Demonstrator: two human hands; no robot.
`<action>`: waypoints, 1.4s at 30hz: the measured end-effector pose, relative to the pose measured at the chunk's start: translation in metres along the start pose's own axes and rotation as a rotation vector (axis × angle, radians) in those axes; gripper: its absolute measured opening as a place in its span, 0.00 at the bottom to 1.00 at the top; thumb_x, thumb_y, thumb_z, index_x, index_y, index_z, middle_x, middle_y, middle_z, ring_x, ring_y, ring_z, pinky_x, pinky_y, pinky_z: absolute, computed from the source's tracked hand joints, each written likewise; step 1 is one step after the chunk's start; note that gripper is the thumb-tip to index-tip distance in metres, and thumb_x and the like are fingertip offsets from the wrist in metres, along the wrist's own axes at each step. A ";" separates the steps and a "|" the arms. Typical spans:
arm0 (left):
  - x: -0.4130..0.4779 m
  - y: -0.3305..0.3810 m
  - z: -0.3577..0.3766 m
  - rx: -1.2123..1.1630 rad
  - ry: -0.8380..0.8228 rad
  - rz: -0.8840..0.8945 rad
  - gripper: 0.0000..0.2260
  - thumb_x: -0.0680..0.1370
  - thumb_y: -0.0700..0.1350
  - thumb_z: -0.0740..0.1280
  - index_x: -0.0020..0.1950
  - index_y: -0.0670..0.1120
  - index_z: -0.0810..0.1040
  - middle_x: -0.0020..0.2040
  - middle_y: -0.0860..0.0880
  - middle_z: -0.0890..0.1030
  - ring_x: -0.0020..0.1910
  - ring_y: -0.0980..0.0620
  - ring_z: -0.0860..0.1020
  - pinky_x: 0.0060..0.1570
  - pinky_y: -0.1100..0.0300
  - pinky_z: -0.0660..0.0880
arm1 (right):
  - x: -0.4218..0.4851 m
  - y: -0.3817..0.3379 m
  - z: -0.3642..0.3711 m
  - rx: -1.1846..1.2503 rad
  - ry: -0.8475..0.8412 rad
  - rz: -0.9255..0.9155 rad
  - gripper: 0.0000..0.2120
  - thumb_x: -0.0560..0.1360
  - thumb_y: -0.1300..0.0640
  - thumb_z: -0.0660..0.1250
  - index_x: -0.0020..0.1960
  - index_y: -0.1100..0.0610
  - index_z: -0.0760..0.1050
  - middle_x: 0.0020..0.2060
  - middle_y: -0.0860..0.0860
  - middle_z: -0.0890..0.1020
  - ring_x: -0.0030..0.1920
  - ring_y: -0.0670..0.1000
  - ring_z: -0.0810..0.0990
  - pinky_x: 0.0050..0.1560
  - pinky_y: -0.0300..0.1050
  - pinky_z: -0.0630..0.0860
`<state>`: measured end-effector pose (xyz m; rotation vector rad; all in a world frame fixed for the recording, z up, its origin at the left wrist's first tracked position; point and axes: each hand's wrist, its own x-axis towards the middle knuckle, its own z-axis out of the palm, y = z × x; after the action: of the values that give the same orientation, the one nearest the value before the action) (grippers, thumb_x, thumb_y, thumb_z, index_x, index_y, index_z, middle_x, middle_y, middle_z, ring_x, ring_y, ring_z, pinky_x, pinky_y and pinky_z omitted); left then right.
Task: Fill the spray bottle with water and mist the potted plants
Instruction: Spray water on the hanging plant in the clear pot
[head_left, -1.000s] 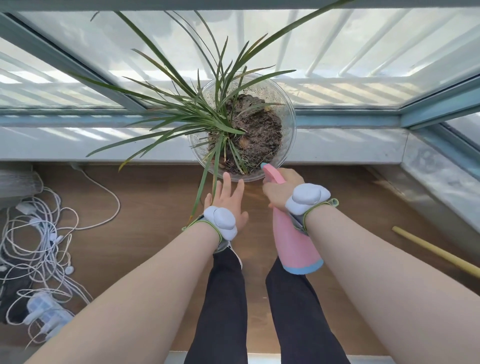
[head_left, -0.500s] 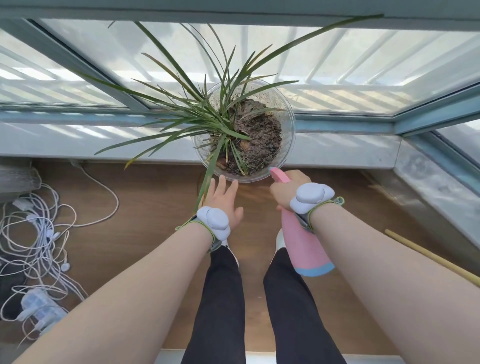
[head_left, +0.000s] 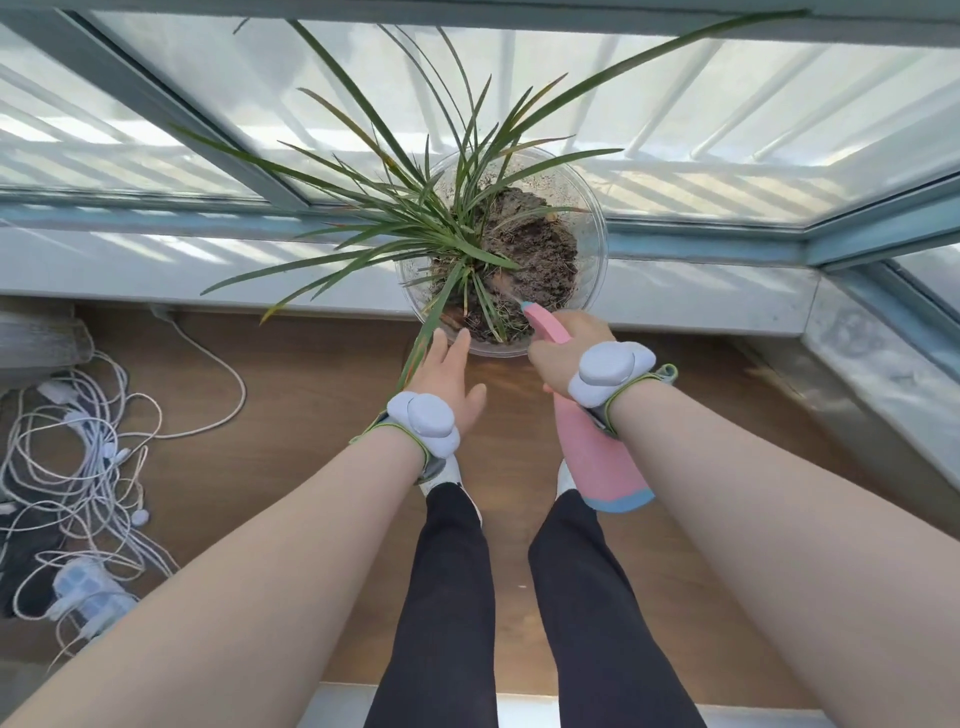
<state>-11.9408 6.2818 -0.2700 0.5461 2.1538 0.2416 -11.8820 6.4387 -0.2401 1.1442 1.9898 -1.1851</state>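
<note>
While my right fingers (head_left: 558, 347) wrap the pink bottle (head_left: 597, 457), nozzle at the pot (head_left: 597, 223) rim on the sill, my left hand (head_left: 449, 382) hovers open and empty beside a leaf (head_left: 415, 353). Aimed this low, I'd soak soil rather than mist leaves, and overspray could drip toward the cables (head_left: 78, 441).

Both bare forearms reach up from the lower corners toward mid-frame, each wrist strapped with a pale sensor. The left hand (head_left: 448, 375) is spread, palm down, fingers loose. The right hand (head_left: 563, 349) is curled tight around a pink spray bottle (head_left: 597, 457).
</note>
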 end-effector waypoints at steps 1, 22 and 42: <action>0.000 0.000 -0.004 -0.016 0.027 0.015 0.30 0.79 0.48 0.60 0.78 0.49 0.49 0.78 0.45 0.48 0.77 0.45 0.47 0.72 0.55 0.50 | -0.001 -0.005 0.004 0.006 0.011 -0.029 0.06 0.73 0.60 0.57 0.42 0.59 0.72 0.37 0.51 0.76 0.45 0.63 0.82 0.47 0.51 0.78; 0.054 -0.003 -0.131 -0.068 0.181 0.045 0.21 0.81 0.46 0.54 0.74 0.53 0.62 0.66 0.46 0.75 0.47 0.44 0.78 0.40 0.66 0.68 | 0.029 -0.039 0.058 -0.276 0.057 -0.146 0.14 0.74 0.52 0.55 0.32 0.55 0.60 0.27 0.50 0.68 0.24 0.51 0.65 0.27 0.41 0.56; 0.037 -0.020 -0.132 0.062 0.083 0.219 0.21 0.81 0.46 0.53 0.74 0.54 0.61 0.66 0.47 0.75 0.47 0.48 0.79 0.44 0.63 0.68 | 0.011 -0.041 0.073 -0.203 0.193 -0.035 0.18 0.79 0.48 0.51 0.32 0.53 0.59 0.27 0.50 0.68 0.25 0.53 0.66 0.28 0.41 0.57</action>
<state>-12.0721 6.2844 -0.2253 0.8224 2.1874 0.3226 -11.9208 6.3683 -0.2650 1.1605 2.2247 -0.8924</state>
